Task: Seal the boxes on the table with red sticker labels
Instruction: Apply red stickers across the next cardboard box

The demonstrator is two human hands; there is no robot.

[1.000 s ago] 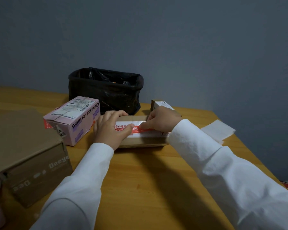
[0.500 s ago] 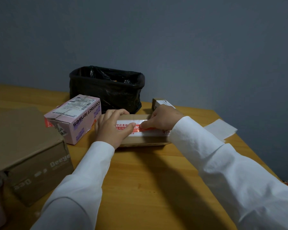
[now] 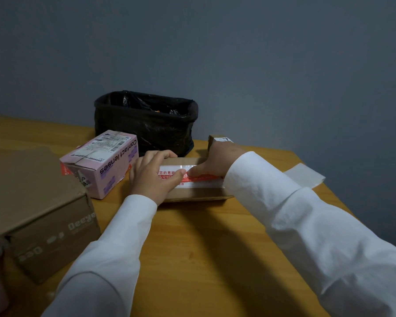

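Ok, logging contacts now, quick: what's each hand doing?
Left hand: open, resting on the flat box, thumb on the sticker.
Right hand: open, fingers pressing the sticker.

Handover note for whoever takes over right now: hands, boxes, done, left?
Left hand: rests on the flat brown cardboard box, thumb pressing the red-and-white sticker label.
Right hand: fingers press the same label flat.
Done: label lies across this box's top.
Left: finish smoothing. Pink contact lenses box shows a red sticker at its left end; large brown cardboard box shows none.
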